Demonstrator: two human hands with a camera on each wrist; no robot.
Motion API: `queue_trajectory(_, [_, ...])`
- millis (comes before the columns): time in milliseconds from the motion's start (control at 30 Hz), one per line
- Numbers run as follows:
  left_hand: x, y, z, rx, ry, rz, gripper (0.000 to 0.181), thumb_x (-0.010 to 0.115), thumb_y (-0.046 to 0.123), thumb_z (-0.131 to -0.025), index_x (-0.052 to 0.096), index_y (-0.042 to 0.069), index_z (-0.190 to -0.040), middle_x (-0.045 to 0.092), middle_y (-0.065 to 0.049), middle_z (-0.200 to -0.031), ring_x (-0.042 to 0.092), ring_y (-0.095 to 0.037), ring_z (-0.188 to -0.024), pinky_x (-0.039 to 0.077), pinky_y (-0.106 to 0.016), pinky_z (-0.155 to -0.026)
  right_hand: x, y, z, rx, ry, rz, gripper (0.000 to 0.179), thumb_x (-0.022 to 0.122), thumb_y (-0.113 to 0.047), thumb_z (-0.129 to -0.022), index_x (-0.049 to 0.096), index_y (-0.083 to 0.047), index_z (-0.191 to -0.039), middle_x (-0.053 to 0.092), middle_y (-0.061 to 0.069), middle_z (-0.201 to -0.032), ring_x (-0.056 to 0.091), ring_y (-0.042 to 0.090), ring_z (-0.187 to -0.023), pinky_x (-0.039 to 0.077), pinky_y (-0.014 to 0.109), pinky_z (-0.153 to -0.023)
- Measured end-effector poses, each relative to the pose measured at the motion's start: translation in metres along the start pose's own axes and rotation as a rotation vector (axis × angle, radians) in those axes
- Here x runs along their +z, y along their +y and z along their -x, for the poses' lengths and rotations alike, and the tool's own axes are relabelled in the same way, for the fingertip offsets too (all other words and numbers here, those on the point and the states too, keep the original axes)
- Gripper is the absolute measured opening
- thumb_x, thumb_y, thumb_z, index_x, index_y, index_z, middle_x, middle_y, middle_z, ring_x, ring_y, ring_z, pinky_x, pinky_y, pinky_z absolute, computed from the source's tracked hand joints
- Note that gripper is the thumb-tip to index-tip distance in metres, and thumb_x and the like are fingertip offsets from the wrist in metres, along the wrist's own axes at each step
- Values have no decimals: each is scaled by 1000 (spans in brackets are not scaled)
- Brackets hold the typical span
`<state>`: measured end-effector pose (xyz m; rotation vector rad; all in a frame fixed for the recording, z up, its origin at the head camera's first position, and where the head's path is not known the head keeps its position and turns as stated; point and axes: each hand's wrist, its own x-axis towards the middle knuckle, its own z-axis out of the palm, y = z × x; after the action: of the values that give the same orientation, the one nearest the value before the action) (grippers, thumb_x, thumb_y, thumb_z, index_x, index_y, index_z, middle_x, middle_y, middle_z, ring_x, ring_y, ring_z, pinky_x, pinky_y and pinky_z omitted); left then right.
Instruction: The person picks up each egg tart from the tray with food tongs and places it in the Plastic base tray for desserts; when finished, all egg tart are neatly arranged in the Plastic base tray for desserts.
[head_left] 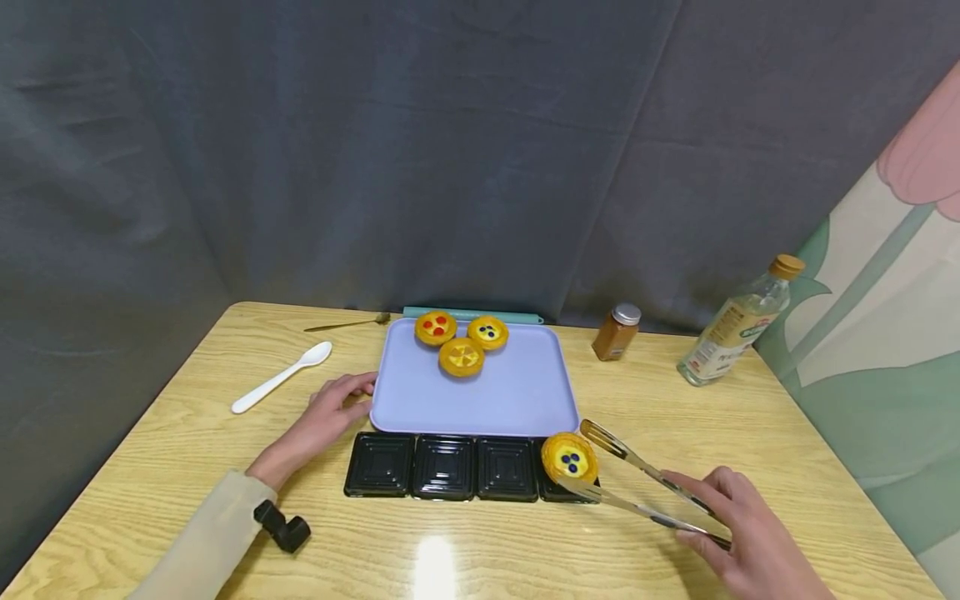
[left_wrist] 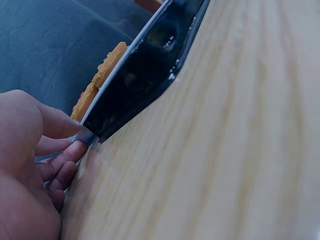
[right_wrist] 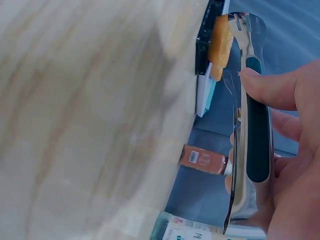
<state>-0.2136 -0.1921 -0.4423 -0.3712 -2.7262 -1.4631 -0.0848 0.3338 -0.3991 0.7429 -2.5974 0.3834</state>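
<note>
My left hand [head_left: 333, 412] holds the left edge of a lavender tray [head_left: 517, 392]; in the left wrist view the thumb and fingers [left_wrist: 60, 160] meet at its corner. Metal tongs [head_left: 637, 504] with dark grips are in my right hand [head_left: 750, 533], thumb on one arm. Their arms stand spread apart, one tip by the near edge of a blueberry tart [head_left: 570, 458], the other just right of it. That tart sits over the rightmost compartment of a black plastic container [head_left: 446, 467]. On the tray lie a red-topped tart [head_left: 436, 328], another blueberry tart [head_left: 488, 332] and a yellow-wedge tart [head_left: 461, 357].
A white spoon [head_left: 285, 377] and a thin dark utensil [head_left: 348, 323] lie left of the tray. Behind it is a teal bar [head_left: 517, 317]. To the right stand a small brown jar [head_left: 617, 332] and a clear bottle [head_left: 738, 325]. A dark curtain [head_left: 420, 167] backs the table.
</note>
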Motion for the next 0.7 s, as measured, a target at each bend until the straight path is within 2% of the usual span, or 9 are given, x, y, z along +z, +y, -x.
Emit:
queue_trajectory(233, [-1, 1, 1, 4, -2, -2, 48, 60, 16, -101, 51, 0, -146, 59, -11, -121, 47, -34, -120, 18, -59, -105, -10, -5, -9, 7, 7, -5, 77, 94, -6, -61, 67, -18, -133, 39, -19, -91, 37, 3, -84, 30, 17, -69])
queue_trajectory(700, [-2, 2, 2, 5, 2, -7, 49, 61, 17, -101, 51, -1, -145, 60, -9, -121, 48, -33, -120, 19, -58, -104, -18, -17, -48, 42, 18, -11, 72, 91, -8, -70, 64, -19, -136, 38, -11, -89, 33, 8, -84, 26, 20, -66])
